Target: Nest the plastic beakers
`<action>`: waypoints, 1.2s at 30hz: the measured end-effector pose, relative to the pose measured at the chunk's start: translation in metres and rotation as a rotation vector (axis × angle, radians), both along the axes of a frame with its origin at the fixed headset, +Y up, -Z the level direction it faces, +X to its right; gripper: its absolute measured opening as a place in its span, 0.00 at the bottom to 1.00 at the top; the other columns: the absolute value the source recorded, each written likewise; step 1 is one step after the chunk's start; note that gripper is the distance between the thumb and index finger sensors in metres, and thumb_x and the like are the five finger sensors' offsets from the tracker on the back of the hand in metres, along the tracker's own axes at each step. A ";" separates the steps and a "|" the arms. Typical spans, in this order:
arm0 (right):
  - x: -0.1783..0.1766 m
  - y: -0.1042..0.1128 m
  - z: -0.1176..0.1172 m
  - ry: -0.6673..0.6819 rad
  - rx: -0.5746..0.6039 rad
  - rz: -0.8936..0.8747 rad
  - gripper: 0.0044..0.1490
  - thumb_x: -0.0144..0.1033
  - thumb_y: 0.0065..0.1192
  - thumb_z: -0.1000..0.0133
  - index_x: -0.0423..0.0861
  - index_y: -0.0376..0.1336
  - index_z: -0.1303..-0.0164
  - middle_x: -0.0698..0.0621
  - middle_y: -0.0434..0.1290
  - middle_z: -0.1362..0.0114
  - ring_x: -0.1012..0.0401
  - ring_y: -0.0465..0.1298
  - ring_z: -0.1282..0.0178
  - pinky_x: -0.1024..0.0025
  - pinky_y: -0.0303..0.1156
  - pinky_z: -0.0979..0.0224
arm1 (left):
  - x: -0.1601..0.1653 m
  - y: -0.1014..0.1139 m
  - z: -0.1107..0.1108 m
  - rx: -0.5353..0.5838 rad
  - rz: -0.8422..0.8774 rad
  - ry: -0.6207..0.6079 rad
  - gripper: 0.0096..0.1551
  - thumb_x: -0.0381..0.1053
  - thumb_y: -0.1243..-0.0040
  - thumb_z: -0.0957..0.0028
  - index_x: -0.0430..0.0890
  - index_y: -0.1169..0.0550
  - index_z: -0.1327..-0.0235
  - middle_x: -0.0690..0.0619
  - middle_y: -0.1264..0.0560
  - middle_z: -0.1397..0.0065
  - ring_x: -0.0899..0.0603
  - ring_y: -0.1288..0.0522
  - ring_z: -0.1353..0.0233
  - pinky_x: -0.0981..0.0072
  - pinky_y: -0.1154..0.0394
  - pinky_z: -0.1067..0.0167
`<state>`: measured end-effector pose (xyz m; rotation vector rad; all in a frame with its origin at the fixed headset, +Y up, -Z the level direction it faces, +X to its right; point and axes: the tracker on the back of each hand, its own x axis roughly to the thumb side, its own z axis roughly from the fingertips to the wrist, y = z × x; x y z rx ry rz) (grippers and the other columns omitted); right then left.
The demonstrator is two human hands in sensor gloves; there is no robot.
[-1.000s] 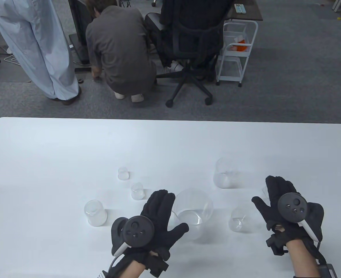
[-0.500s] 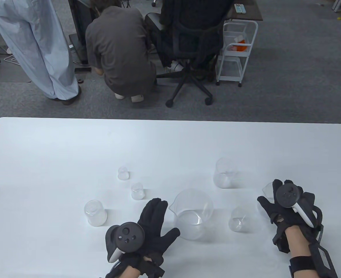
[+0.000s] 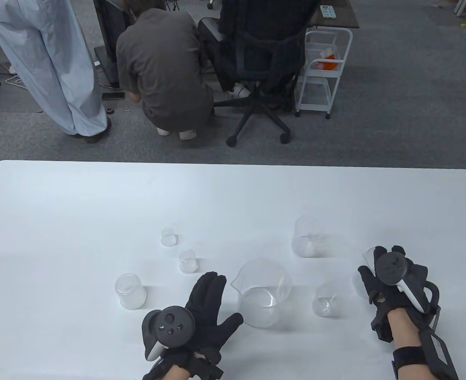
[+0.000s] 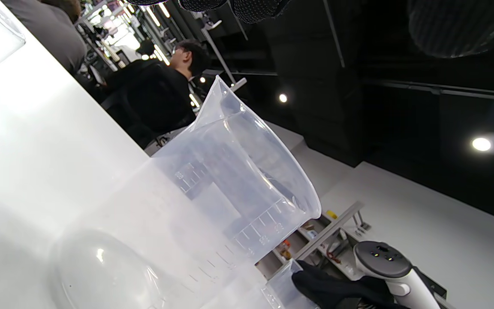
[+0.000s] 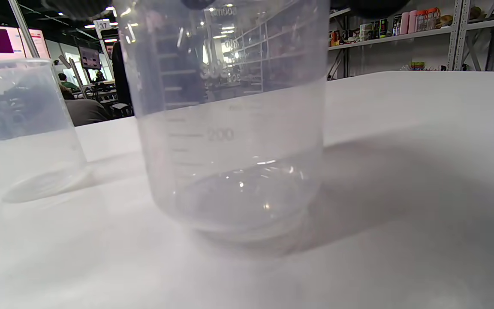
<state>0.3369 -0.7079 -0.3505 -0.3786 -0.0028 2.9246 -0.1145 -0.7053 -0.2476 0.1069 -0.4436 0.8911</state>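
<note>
My right grip [image 3: 387,269] is curled over the rim of a beaker [image 3: 369,257] on the bench [image 3: 98,198]; only a sliver of that rim shows past my fingers from above. In the right wrist view its clear wall [image 5: 230,128] hangs straight down from my fingers, and its base looks to sit on the bench. I judge the step is to lift this one and drop it into the big beaker [image 3: 262,293]. To do it well I should hold the rim evenly, raise it straight, keep it upright and clear the small beaker [image 3: 328,301] that stands just inward of my right grip, between it and the big one.

My left grip [image 3: 201,312] lies open, fingers spread flat, holding nothing. The big beaker stands just to its right, apart from the thumb, spout toward it. It could steady that wall when the drop comes.

Farther out from my right grip stands a tall beaker [image 3: 306,237]. Beyond my left grip sit three small ones, apparently upturned.
</note>
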 end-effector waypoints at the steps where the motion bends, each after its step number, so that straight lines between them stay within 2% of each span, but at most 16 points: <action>1: -0.001 0.005 0.001 0.003 0.018 0.003 0.47 0.61 0.51 0.46 0.47 0.45 0.23 0.35 0.40 0.14 0.33 0.50 0.20 0.39 0.56 0.26 | 0.001 -0.001 0.000 -0.005 -0.004 -0.006 0.58 0.77 0.52 0.55 0.40 0.46 0.23 0.35 0.54 0.20 0.22 0.53 0.20 0.21 0.48 0.33; 4: -0.004 0.023 0.005 0.023 0.051 0.013 0.47 0.61 0.52 0.46 0.47 0.46 0.22 0.35 0.40 0.14 0.33 0.50 0.19 0.39 0.56 0.26 | 0.003 -0.003 0.001 -0.007 -0.015 -0.019 0.58 0.77 0.52 0.55 0.40 0.46 0.23 0.35 0.54 0.20 0.22 0.53 0.20 0.21 0.48 0.33; 9: -0.020 0.070 0.015 0.100 0.154 0.026 0.48 0.61 0.52 0.46 0.47 0.46 0.22 0.35 0.40 0.14 0.33 0.50 0.19 0.39 0.56 0.26 | 0.005 -0.003 0.002 -0.007 -0.018 -0.033 0.58 0.77 0.52 0.55 0.40 0.46 0.23 0.35 0.54 0.20 0.22 0.53 0.20 0.21 0.48 0.33; 15: -0.056 0.125 0.035 0.244 0.266 0.019 0.48 0.62 0.52 0.46 0.47 0.46 0.22 0.35 0.42 0.13 0.34 0.51 0.19 0.39 0.56 0.25 | 0.004 -0.003 0.002 -0.006 -0.006 -0.035 0.58 0.77 0.52 0.55 0.40 0.46 0.23 0.35 0.54 0.20 0.22 0.53 0.20 0.21 0.48 0.33; 20: -0.094 0.150 0.050 0.394 0.325 -0.040 0.48 0.62 0.52 0.45 0.47 0.47 0.22 0.35 0.43 0.13 0.33 0.52 0.19 0.38 0.57 0.26 | 0.004 -0.003 0.002 -0.007 0.006 -0.037 0.58 0.77 0.52 0.55 0.40 0.46 0.23 0.35 0.54 0.20 0.22 0.53 0.20 0.21 0.49 0.33; 24: -0.127 0.157 0.059 0.514 0.344 -0.046 0.48 0.62 0.52 0.45 0.47 0.46 0.22 0.35 0.43 0.13 0.33 0.52 0.19 0.38 0.57 0.26 | 0.004 -0.004 0.002 -0.010 0.002 -0.036 0.58 0.77 0.52 0.55 0.40 0.46 0.23 0.35 0.54 0.20 0.22 0.53 0.20 0.21 0.48 0.33; 28: -0.158 0.156 0.067 0.623 0.338 -0.052 0.48 0.62 0.52 0.45 0.47 0.46 0.22 0.35 0.43 0.13 0.33 0.52 0.19 0.38 0.57 0.26 | 0.004 -0.004 0.002 -0.013 0.002 -0.036 0.58 0.77 0.52 0.55 0.40 0.46 0.23 0.35 0.54 0.20 0.22 0.53 0.20 0.21 0.49 0.33; 36: -0.199 0.125 0.068 0.748 0.260 -0.039 0.48 0.63 0.51 0.45 0.46 0.46 0.22 0.35 0.43 0.13 0.33 0.52 0.19 0.37 0.56 0.26 | 0.003 -0.004 0.002 -0.017 0.009 -0.030 0.58 0.77 0.52 0.55 0.40 0.46 0.23 0.35 0.54 0.19 0.22 0.53 0.20 0.21 0.49 0.33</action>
